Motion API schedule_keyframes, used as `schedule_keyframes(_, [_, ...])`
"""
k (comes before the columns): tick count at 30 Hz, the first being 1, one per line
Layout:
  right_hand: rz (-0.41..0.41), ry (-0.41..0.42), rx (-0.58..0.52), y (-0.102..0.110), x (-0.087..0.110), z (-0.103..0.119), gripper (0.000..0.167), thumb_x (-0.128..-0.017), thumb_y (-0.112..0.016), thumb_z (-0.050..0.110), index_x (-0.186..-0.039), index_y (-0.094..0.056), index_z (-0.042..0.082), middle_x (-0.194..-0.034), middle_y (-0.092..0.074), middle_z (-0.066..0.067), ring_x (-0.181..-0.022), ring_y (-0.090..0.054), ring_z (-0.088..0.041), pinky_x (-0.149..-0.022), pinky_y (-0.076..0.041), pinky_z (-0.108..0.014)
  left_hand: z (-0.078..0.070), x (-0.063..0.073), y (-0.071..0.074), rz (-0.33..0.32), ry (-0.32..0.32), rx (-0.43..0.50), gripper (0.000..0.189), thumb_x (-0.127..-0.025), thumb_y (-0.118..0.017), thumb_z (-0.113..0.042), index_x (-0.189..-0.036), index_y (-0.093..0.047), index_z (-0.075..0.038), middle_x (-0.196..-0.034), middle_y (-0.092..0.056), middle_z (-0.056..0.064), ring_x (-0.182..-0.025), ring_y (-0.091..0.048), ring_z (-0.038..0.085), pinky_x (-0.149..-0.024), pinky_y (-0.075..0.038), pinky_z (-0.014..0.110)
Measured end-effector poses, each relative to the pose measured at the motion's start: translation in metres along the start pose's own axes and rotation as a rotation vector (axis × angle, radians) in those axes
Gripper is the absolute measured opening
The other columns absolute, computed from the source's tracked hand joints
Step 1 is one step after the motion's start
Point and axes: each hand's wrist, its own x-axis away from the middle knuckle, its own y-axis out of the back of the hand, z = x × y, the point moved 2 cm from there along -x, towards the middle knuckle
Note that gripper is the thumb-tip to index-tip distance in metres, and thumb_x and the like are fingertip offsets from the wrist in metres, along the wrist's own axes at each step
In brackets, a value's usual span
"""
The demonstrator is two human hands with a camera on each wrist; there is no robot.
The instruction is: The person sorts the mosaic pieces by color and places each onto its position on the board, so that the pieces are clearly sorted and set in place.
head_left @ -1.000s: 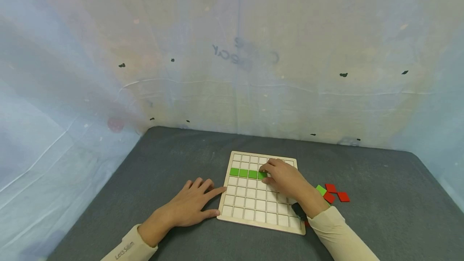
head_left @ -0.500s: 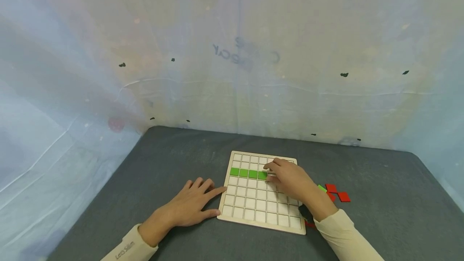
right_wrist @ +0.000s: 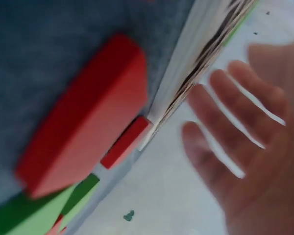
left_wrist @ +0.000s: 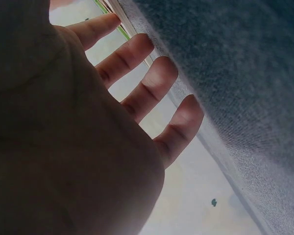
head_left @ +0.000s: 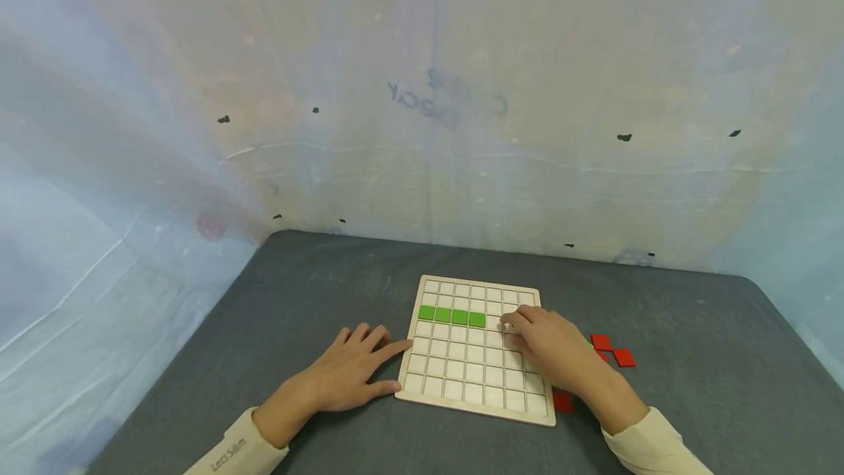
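Observation:
A pale wooden grid board [head_left: 455,370] lies flat on the grey table. Several green square tiles [head_left: 443,315] sit side by side in one row of its cells, starting at the left side. My left hand [head_left: 346,376] rests at the board's left edge, thumb and index fingertip against the frame, the other fingers spread. Over the right part of the board is my right hand [head_left: 554,350], its fingers loosely bent. In the right wrist view those fingers [right_wrist: 225,122] are apart with nothing between them.
Red tiles [head_left: 601,342] lie on the table right of the board, partly behind my right hand. Another red tile [head_left: 563,402] is beside the board's lower right edge. In the right wrist view a green tile [right_wrist: 34,210] shows too. A pale curtain [head_left: 461,130] hangs behind the table.
My right hand has drawn back to the right from the end of the green row, leaving the last green tile uncovered. The left hand and the board stay put.

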Motion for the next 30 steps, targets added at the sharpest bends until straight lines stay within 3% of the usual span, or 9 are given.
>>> schedule_keyframes(7, [-0.017, 0.033, 0.057, 0.001, 0.019, 0.003, 0.033, -0.095, -0.070, 0.029, -0.125, -0.063, 0.018, -0.121, -0.062, 0.001, -0.111, -0.060, -0.019, -0.086, -0.053, -0.040, 0.000, 0.000, 0.001, 0.004, 0.004, 0.003, 0.062, -0.097, -0.049, -0.062, -0.152, -0.039, -0.037, -0.124, -0.048, -0.006, -0.096, -0.032, 0.011, -0.080, -0.025, 0.039])
schedule_keyframes(12, [0.022, 0.002, 0.034, 0.003, 0.033, -0.002, 0.034, -0.096, -0.067, 0.032, -0.127, -0.062, 0.019, -0.125, -0.060, 0.001, -0.115, -0.058, -0.020, -0.090, -0.052, -0.042, -0.001, 0.000, 0.000, 0.013, 0.005, 0.008, 0.062, -0.097, -0.048, -0.062, -0.153, -0.038, -0.037, -0.124, -0.048, -0.005, -0.096, -0.032, 0.012, -0.080, -0.025, 0.038])
schedule_keyframes(18, [0.007, -0.024, 0.022, 0.006, 0.052, -0.016, 0.038, -0.093, -0.070, 0.037, -0.126, -0.062, 0.020, -0.124, -0.059, 0.005, -0.110, -0.059, -0.016, -0.087, -0.052, -0.038, -0.001, 0.000, 0.000, 0.013, 0.008, 0.007, 0.062, -0.097, -0.048, -0.062, -0.153, -0.038, -0.038, -0.125, -0.048, -0.005, -0.097, -0.032, 0.012, -0.080, -0.025, 0.038])
schedule_keyframes(25, [0.070, -0.142, -0.082, 0.013, 0.069, -0.030, 0.061, -0.088, -0.063, 0.065, -0.135, -0.059, 0.026, -0.134, -0.055, 0.007, -0.123, -0.057, -0.023, -0.094, -0.051, -0.048, 0.000, 0.000, 0.000, 0.009, 0.005, 0.002, 0.062, -0.097, -0.048, -0.063, -0.153, -0.037, -0.038, -0.125, -0.048, -0.006, -0.097, -0.033, 0.011, -0.081, -0.026, 0.038])
schedule_keyframes(30, [0.110, -0.162, -0.122, 0.015, 0.075, -0.038, 0.075, -0.079, -0.058, 0.079, -0.136, -0.057, 0.029, -0.135, -0.054, 0.007, -0.123, -0.056, -0.023, -0.095, -0.050, -0.050, 0.000, 0.000, -0.001, 0.005, 0.002, 0.000, 0.063, -0.097, -0.046, -0.064, -0.153, -0.037, -0.038, -0.124, -0.048, -0.006, -0.097, -0.032, 0.011, -0.081, -0.025, 0.038])
